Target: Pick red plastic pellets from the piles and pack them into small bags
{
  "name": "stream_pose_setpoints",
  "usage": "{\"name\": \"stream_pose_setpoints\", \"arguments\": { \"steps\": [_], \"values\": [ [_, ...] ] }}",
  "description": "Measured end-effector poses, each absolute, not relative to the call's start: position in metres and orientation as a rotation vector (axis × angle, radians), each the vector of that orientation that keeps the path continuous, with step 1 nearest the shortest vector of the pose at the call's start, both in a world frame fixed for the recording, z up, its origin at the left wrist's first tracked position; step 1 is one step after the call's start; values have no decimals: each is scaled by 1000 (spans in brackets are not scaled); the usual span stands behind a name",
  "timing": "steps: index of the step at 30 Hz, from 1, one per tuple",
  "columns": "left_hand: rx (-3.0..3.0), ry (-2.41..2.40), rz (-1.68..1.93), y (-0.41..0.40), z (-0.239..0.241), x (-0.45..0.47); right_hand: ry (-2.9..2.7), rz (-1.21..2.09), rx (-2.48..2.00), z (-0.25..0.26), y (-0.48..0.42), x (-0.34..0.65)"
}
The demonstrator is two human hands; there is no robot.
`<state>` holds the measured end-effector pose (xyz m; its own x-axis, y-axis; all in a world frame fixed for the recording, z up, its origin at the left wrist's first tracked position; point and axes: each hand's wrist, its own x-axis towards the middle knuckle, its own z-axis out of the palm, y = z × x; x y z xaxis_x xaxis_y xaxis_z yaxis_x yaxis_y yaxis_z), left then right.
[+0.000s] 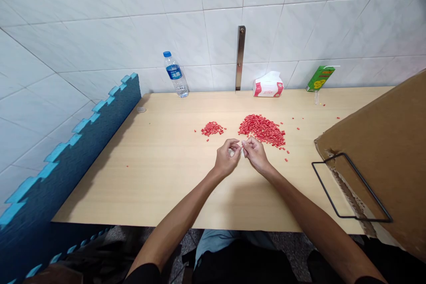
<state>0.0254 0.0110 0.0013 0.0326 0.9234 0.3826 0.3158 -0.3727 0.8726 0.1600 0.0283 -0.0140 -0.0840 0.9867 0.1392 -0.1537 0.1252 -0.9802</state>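
My left hand [228, 156] and my right hand [254, 151] meet over the middle of the table, fingertips nearly touching. Each has thumb and forefinger pinched together. Whatever lies between the fingertips is too small or hidden to make out. Just beyond my right hand spreads a large pile of small red pieces [261, 128]. A smaller pile of the same red pieces [212, 128] lies farther left, beyond my left hand. A few loose red pieces are scattered around both piles.
A water bottle [176, 75], a tissue pack [268, 85] and a green carton [320, 78] stand along the tiled wall. Blue foam mat [100, 142] borders the left side. At right are a cardboard sheet [382, 155] and a black wire frame [361, 179].
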Motion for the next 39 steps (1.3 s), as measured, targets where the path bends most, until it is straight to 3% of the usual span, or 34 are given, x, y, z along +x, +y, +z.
{"name": "stream_pose_setpoints", "arguments": {
  "steps": [14,39],
  "values": [
    [1679,1198,1339,11,1,25,-1289,1079,-1069,-6,20,157],
    [1959,1213,1350,14,-1,17,-1255,1146,-1078,-8,18,154]
  ]
}}
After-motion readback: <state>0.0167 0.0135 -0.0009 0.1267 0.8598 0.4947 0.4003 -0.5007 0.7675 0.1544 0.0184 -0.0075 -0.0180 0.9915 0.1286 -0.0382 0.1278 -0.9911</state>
